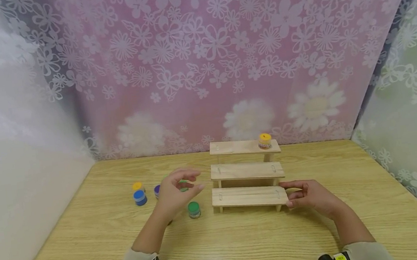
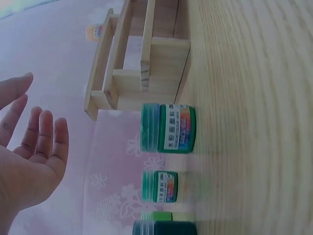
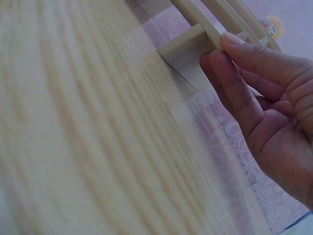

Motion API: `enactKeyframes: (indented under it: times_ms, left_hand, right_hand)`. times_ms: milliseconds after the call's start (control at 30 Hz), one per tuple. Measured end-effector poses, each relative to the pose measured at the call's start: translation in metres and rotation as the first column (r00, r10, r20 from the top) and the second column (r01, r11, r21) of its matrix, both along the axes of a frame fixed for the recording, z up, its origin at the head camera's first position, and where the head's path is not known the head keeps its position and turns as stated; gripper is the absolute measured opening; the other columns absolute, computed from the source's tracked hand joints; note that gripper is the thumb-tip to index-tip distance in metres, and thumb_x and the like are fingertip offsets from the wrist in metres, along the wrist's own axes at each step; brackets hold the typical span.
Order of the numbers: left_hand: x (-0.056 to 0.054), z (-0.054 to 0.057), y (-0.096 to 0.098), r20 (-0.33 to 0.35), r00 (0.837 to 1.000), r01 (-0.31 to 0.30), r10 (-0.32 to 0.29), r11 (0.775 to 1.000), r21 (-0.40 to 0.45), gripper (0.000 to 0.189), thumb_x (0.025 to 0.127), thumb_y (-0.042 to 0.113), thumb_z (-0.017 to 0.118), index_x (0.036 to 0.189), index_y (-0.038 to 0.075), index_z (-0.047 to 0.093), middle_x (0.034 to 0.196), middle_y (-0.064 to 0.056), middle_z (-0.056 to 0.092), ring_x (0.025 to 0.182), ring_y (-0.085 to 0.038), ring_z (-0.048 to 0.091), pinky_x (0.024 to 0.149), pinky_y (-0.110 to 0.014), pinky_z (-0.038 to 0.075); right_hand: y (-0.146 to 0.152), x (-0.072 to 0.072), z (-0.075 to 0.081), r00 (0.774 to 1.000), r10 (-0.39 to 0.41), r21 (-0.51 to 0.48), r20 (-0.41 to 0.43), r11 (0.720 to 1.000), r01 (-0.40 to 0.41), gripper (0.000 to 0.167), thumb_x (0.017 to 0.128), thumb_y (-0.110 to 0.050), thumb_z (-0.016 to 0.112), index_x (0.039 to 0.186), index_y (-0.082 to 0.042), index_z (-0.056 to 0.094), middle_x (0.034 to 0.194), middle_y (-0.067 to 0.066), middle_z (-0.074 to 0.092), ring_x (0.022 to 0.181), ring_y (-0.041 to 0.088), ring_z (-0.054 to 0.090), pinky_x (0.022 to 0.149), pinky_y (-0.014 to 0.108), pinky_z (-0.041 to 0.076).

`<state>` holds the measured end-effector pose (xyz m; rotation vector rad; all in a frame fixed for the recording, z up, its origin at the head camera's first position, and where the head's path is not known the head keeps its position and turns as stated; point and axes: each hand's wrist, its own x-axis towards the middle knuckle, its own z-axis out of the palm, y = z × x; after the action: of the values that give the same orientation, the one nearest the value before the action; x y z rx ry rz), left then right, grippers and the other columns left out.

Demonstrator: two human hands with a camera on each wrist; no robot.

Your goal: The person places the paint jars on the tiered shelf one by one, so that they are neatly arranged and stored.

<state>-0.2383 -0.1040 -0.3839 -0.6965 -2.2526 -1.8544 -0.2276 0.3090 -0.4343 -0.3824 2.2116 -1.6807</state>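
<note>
A three-step wooden display shelf [image 1: 249,196] stands on the table, with a yellow-lidded paint jar [image 1: 265,141] on the right of its top step. My right hand [image 1: 312,197] pinches the right end of the lowest step between thumb and fingers, as the right wrist view also shows for the shelf [image 3: 186,41]. Left of the shelf, my left hand [image 1: 173,196] hovers empty above the paint jars, thumb and fingers apart. Nearest to it is a green paint jar [image 1: 194,209], labelled in the left wrist view; another green paint jar [image 2: 166,187] stands beyond it.
A blue paint jar [image 1: 140,197] and a yellow paint jar [image 1: 137,186] stand farther left. A purple paint jar [image 1: 156,190] is partly hidden by my left hand. Flowered curtain [image 1: 185,64] hangs behind the wood-grain table [image 1: 244,241] and along its sides.
</note>
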Motion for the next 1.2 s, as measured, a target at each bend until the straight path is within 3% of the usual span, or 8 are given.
enactKeyframes:
  times_ms: [200,367,633,800,933,1200]
  left_hand:
    - [0.004,-0.001,-0.011,-0.023,1.0,-0.002,0.002,1.0,-0.002,0.031,0.083,0.012,0.08,0.113,0.009,0.073,0.119,-0.007,0.062,0.099,-0.025,0.057,0.084,-0.039,0.056]
    - [0.006,-0.003,-0.021,-0.02,1.0,0.009,-0.009,1.0,0.001,0.031,0.082,0.009,0.08,0.112,0.008,0.072,0.117,-0.011,0.061,0.099,-0.02,0.058,0.084,-0.04,0.056]
    - [0.01,-0.01,-0.04,0.037,0.999,0.017,-0.015,0.999,-0.05,0.03,0.084,0.014,0.079,0.112,0.01,0.071,0.119,-0.013,0.06,0.106,-0.03,0.057,0.088,-0.044,0.054]
    - [0.006,-0.014,-0.055,0.054,0.999,0.004,0.003,0.993,-0.12,0.03,0.083,0.017,0.08,0.111,0.007,0.072,0.116,-0.018,0.062,0.106,-0.034,0.058,0.088,-0.044,0.053]
    - [0.002,-0.018,-0.065,0.121,0.993,0.005,0.014,0.989,-0.15,0.035,0.083,0.019,0.08,0.113,0.002,0.071,0.116,-0.014,0.063,0.109,-0.041,0.056,0.089,-0.039,0.053]
    - [-0.005,-0.03,-0.087,0.196,0.979,0.102,-0.056,0.966,-0.236,0.037,0.082,0.015,0.081,0.113,-0.002,0.07,0.115,-0.015,0.064,0.108,-0.039,0.056,0.089,-0.042,0.052]
  right_hand:
    - [0.0,0.001,0.0,1.0,-0.008,0.004,0.004,1.0,0.008,0.072,0.087,-0.012,0.075,0.144,0.009,0.038,0.101,0.018,0.069,0.094,0.025,0.068,0.084,0.033,0.056]
    - [-0.001,0.002,0.001,1.0,-0.018,0.012,0.013,1.0,0.018,0.072,0.086,-0.013,0.076,0.145,0.008,0.039,0.1,0.016,0.068,0.093,0.023,0.067,0.084,0.034,0.056]
    - [-0.001,0.002,0.002,1.0,-0.017,0.0,0.01,1.0,0.017,0.072,0.086,-0.012,0.075,0.145,0.009,0.038,0.106,0.018,0.067,0.095,0.023,0.067,0.083,0.035,0.056]
    - [-0.001,0.002,0.001,1.0,-0.015,0.001,0.009,1.0,0.015,0.072,0.086,-0.012,0.075,0.144,0.01,0.038,0.107,0.018,0.067,0.095,0.023,0.068,0.083,0.034,0.056]
    - [-0.001,0.003,0.001,1.0,-0.016,0.013,0.006,1.0,0.016,0.072,0.087,-0.012,0.075,0.144,0.01,0.038,0.105,0.017,0.068,0.094,0.023,0.067,0.083,0.034,0.056]
    - [-0.001,0.002,0.002,1.0,-0.01,0.009,0.0,1.0,0.01,0.072,0.087,-0.012,0.075,0.144,0.01,0.038,0.104,0.019,0.069,0.095,0.025,0.068,0.082,0.034,0.056]
